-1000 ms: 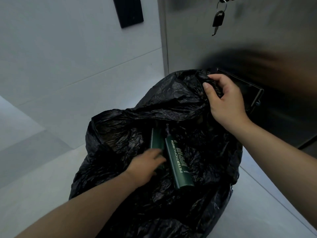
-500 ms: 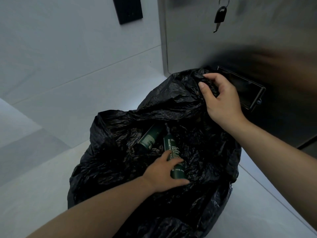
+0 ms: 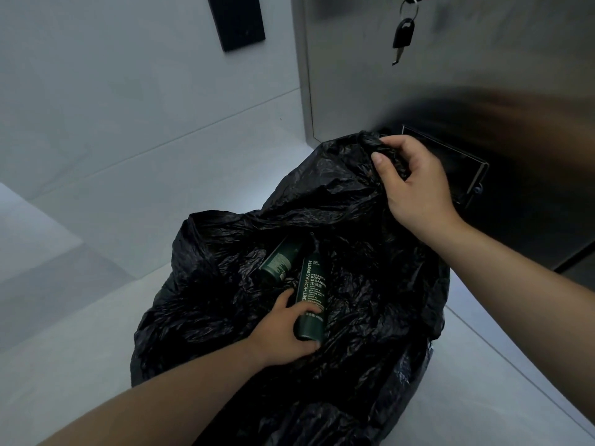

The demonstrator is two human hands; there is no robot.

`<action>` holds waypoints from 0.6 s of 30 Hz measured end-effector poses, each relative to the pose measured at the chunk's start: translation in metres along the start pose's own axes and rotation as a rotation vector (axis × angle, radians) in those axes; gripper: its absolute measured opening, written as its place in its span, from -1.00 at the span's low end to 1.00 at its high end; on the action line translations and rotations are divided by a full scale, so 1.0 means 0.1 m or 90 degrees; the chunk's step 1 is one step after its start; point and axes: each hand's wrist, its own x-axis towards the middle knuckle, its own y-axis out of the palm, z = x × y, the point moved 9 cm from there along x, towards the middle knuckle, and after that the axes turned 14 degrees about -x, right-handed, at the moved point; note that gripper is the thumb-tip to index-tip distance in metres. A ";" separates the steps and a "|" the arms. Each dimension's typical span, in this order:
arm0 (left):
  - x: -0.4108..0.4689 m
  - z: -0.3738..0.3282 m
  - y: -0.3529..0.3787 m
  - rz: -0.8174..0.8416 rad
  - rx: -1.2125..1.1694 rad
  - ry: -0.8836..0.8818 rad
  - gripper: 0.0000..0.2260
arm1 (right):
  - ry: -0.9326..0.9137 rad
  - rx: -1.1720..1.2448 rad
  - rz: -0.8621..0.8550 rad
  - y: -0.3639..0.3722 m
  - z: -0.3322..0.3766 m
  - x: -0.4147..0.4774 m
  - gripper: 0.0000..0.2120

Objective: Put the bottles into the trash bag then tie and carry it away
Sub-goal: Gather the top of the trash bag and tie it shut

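The bag (image 3: 370, 284), black and crumpled, is sitting open on the pale floor (image 3: 80, 333), with its mouth facing the camera. The left hand (image 3: 286, 329) is reaching into the bag from the lower left. Its fingers are curling around the base of the front bottle (image 3: 312, 294), and the thumb is lying along the bottle's left side, so the hand is gripping the bottle's lower end. This bottle is dark green with pale lettering and is lying inside the bag, cap end pointing away from the camera. The rear bottle (image 3: 280, 260), also dark green, is lying inside the bag just beside it, up and to the left, tilted, and partly hidden by a fold of plastic. Whether the two bottles are touching cannot be told. The right hand (image 3: 415, 188) is pinching the far rim of the bag between thumb and fingers, holding that edge raised. Behind this hand, a metal panel (image 3: 450, 75) is standing, and a key (image 3: 401, 40) is hanging in front of it near the top.
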 end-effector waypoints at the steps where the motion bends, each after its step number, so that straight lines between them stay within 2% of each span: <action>1: -0.02 0.02 -0.02 -0.013 -0.021 -0.016 -0.51 | -0.001 0.004 0.001 0.01 0.02 0.00 -0.85; 5: 0.01 0.05 -0.05 -0.078 -0.047 -0.055 -0.44 | -0.020 0.004 0.002 0.04 0.11 -0.02 -0.87; 9: 0.08 0.05 -0.07 -0.082 -0.129 -0.096 -0.33 | -0.027 -0.008 0.006 0.04 0.12 -0.05 -0.86; 13: 0.03 0.03 -0.23 -0.093 -0.203 -0.079 -0.32 | -0.030 -0.020 0.009 0.02 0.10 -0.05 -0.86; 18: 0.03 -0.19 -0.79 -0.118 0.115 0.062 -0.40 | -0.032 -0.018 0.012 0.04 0.12 -0.03 -0.87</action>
